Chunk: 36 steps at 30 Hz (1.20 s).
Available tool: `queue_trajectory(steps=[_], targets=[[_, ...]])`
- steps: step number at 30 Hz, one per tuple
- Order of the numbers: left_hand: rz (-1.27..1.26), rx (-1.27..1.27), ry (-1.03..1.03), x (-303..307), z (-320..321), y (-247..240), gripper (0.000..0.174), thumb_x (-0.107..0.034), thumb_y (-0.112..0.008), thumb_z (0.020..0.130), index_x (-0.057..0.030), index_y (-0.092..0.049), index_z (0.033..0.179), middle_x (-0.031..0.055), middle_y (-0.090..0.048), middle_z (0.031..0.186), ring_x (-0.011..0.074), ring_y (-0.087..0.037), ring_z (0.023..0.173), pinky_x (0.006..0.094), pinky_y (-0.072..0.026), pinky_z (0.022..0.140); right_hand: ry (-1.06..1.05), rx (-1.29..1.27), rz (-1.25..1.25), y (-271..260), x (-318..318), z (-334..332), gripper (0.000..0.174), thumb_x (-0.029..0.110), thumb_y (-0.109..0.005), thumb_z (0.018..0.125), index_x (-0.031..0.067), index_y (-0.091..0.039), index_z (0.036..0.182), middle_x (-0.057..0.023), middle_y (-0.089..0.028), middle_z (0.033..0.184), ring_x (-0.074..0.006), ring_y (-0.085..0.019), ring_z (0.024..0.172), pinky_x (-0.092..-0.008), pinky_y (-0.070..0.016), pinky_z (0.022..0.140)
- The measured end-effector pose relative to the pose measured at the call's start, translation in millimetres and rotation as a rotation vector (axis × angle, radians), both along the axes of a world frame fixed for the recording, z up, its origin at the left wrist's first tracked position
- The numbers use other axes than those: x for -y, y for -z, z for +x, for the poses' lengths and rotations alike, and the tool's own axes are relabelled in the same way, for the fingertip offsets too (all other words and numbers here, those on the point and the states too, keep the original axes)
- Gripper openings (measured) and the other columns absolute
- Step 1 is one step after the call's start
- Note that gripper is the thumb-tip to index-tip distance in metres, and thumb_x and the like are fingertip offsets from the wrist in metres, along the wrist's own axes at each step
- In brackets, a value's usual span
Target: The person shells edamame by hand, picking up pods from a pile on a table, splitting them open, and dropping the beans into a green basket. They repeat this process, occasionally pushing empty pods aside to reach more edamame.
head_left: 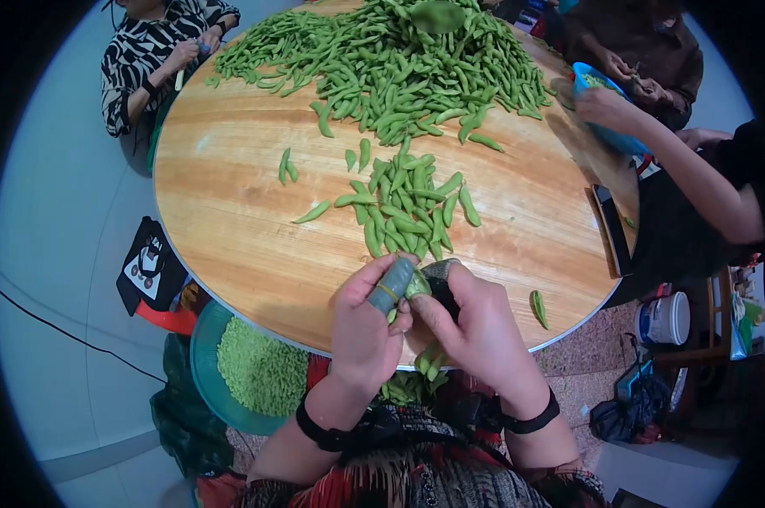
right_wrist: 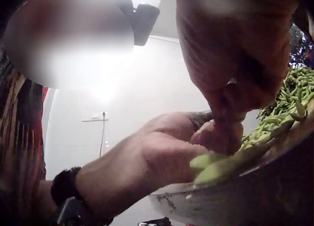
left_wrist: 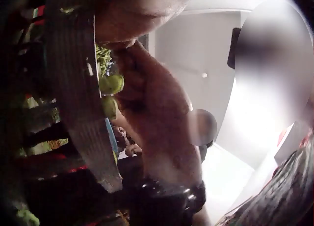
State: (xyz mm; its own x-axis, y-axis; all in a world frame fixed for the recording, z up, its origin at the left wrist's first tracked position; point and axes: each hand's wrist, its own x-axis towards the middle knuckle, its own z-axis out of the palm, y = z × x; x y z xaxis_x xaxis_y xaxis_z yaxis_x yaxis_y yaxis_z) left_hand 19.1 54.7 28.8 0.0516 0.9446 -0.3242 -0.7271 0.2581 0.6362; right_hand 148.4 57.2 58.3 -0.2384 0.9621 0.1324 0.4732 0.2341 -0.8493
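In the head view both hands meet over the near edge of the round wooden table (head_left: 247,245). My left hand (head_left: 365,330) pinches a green soybean pod (head_left: 417,284); a grey-green finger cover (head_left: 392,284) tied with a yellow band is on one of its fingers. My right hand (head_left: 488,330) grips the same pod from the other side with its thumb against it, and a dark cover (head_left: 442,273) shows at its fingertips. Two more pods (head_left: 432,362) poke out below the right palm. A small heap of pods (head_left: 408,203) lies just beyond the fingertips.
A big pile of pods (head_left: 433,63) covers the far table. A teal basin of shelled beans (head_left: 200,364) stands below the left edge. A phone (head_left: 611,229) lies at the right edge. Other people work around the table, one arm (head_left: 696,161) reaching to a blue bowl (head_left: 615,138).
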Motion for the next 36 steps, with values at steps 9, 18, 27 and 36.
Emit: queue_trajectory(steps=[9, 18, 27, 36], targets=[[0.184, -0.268, -0.027, 2, 11, 17, 0.023, 0.001, -0.047, 0.089, 0.0001, -0.056, 0.110, 0.0041, -0.061, 0.094, 0.0004, -0.046, 0.058, 0.0137, -0.0323, 0.043, -0.003, -0.258, -0.256, 15, -2, 3, 0.018, 0.006, -0.061, 0.081, -0.0046, -0.054, 0.095, -0.0105, -0.061, 0.068, -0.0116, -0.060, 0.062, -0.0262, -0.0470, 0.055], [0.136, -0.128, -0.098, -4, -4, 8, 0.029, 0.008, -0.043, 0.084, -0.0001, -0.060, 0.107, -0.0013, -0.053, 0.073, 0.0006, -0.041, 0.053, 0.0152, -0.0306, 0.044, 0.055, -0.183, 0.046, 29, -5, -20, 0.013, 0.010, -0.059, 0.087, 0.0003, -0.052, 0.082, -0.0014, -0.058, 0.065, -0.0068, -0.053, 0.058, -0.0246, -0.0421, 0.051], [0.366, -0.318, -0.450, 32, -117, 11, 0.038, -0.015, -0.044, 0.092, 0.0060, -0.046, 0.123, 0.0029, -0.055, 0.089, 0.0041, -0.045, 0.063, 0.0135, -0.0356, 0.053, -0.587, 0.256, -0.107, -46, -31, -10, 0.022, 0.022, -0.061, 0.082, 0.0006, -0.062, 0.086, -0.0108, -0.060, 0.066, -0.0252, -0.060, 0.062, -0.0344, -0.0461, 0.059], [-0.025, -1.767, -0.030, 83, -253, 119, 0.033, 0.000, -0.047, 0.085, -0.0004, -0.057, 0.116, 0.0170, -0.053, 0.123, 0.0234, -0.053, 0.108, 0.0326, -0.0399, 0.093, -0.300, 0.802, 0.408, 3, -111, -96, 0.016, 0.011, -0.050, 0.080, 0.0018, -0.062, 0.082, -0.0171, -0.064, 0.078, -0.0339, -0.063, 0.075, -0.0441, -0.0509, 0.067]])
